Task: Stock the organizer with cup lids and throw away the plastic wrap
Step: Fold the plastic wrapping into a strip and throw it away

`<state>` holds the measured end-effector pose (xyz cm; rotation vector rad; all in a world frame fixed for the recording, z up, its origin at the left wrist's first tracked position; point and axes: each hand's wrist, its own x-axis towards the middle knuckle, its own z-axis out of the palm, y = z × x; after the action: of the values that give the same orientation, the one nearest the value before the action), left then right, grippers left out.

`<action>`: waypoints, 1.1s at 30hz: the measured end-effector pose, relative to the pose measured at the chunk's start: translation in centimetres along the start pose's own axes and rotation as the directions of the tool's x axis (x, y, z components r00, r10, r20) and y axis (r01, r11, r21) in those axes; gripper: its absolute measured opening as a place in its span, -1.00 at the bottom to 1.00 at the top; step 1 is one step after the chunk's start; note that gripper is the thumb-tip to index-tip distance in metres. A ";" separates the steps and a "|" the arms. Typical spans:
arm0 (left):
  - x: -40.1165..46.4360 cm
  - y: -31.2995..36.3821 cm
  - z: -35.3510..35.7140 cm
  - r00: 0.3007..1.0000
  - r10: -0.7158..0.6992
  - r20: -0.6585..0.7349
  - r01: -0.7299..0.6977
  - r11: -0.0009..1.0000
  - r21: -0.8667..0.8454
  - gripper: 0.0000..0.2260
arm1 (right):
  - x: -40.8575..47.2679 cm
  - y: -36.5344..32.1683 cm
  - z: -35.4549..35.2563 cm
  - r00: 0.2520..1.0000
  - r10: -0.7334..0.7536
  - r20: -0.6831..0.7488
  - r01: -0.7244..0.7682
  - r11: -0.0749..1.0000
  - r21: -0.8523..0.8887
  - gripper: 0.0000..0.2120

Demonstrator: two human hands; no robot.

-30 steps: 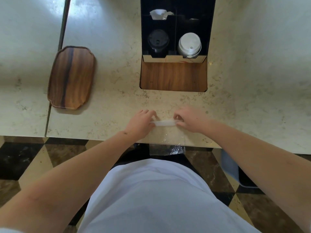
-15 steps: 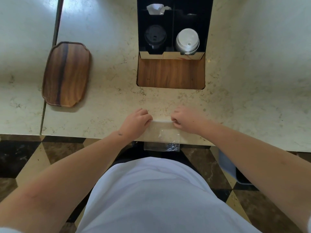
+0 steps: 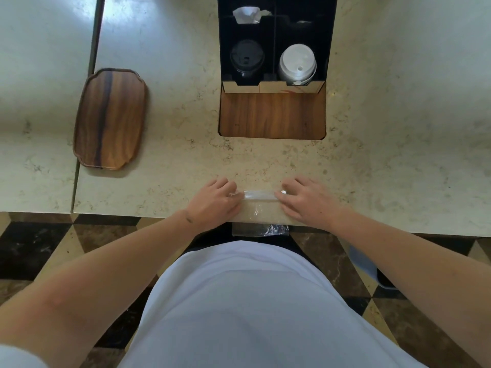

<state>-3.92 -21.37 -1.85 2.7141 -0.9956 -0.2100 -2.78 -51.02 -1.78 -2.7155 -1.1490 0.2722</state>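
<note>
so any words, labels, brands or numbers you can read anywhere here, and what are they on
No readable text anywhere in this view.
Organizer: a red mark on its tan front lip, with no letters to make out.
Black lids and white lids: any embossing is too small to read.
Plastic wrap, held by the left hand and right hand: clear, with no print visible.
Wooden tray: plain wood grain, no label.

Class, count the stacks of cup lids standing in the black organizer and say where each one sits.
2: black lids in the organizer's front left compartment, white lids in its front right. The dark rear compartments may hide more.
</note>
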 end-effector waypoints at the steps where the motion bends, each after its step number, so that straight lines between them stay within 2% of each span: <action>1: -0.1 0.2 -0.1 0.999 -0.032 -0.004 0.032 0.999 -0.010 -0.75 | -0.1 -0.1 -0.1 1.000 0.014 -0.005 -0.014 1.000 0.006 -0.74; 4: 0.7 0.8 -0.4 0.984 -0.175 0.022 0.176 0.982 -0.074 -0.80 | 0.7 -0.5 -0.3 0.997 0.080 0.004 -0.080 0.996 0.047 -0.79; 7: 2.0 1.2 -0.7 0.945 -0.310 0.108 0.323 0.935 -0.144 -0.86 | 2.6 -1.1 -0.5 0.983 0.178 0.040 -0.181 0.976 0.123 -0.77; 9: 2.8 1.4 -0.8 0.924 -0.349 0.154 0.373 0.910 -0.182 -0.79 | 4.0 -1.7 -0.5 0.964 0.252 0.084 -0.264 0.945 0.194 -0.71; 12: 3.8 1.2 -0.7 0.900 -0.365 0.238 0.413 0.888 -0.202 -0.80 | 6.3 -2.7 -0.6 0.953 0.252 0.167 -0.287 0.928 0.239 -0.67; 16: 4.4 0.9 -0.4 0.862 -0.417 0.289 0.482 0.851 -0.209 -0.88 | 8.2 -3.8 -0.5 0.918 0.275 0.286 -0.350 0.900 0.259 -0.81; 19: 4.2 0.5 -0.4 0.859 -0.412 0.305 0.483 0.848 -0.216 -0.88 | 8.1 -3.8 -0.4 0.896 0.277 0.347 -0.377 0.887 0.266 -0.86; 26: 3.3 -0.2 -0.5 0.884 -0.366 0.291 0.446 0.848 -0.287 -0.90 | 5.6 -0.7 -1.6 0.901 0.231 0.369 -0.345 0.894 0.284 -0.86; 30: 3.4 -0.4 -0.7 0.904 -0.326 0.277 0.405 0.860 -0.311 -0.89 | 4.1 0.0 -1.5 0.920 0.193 0.340 -0.298 0.908 0.293 -0.85; 33: 3.3 -0.4 -0.8 0.914 -0.297 0.277 0.375 0.879 -0.295 -0.86 | 3.6 0.2 -1.0 0.951 0.161 0.266 -0.241 0.923 0.301 -0.90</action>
<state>-1.00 -23.05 -1.40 2.5492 -0.4609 -0.7005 0.03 -48.65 -1.25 -2.5440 -0.7813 0.7651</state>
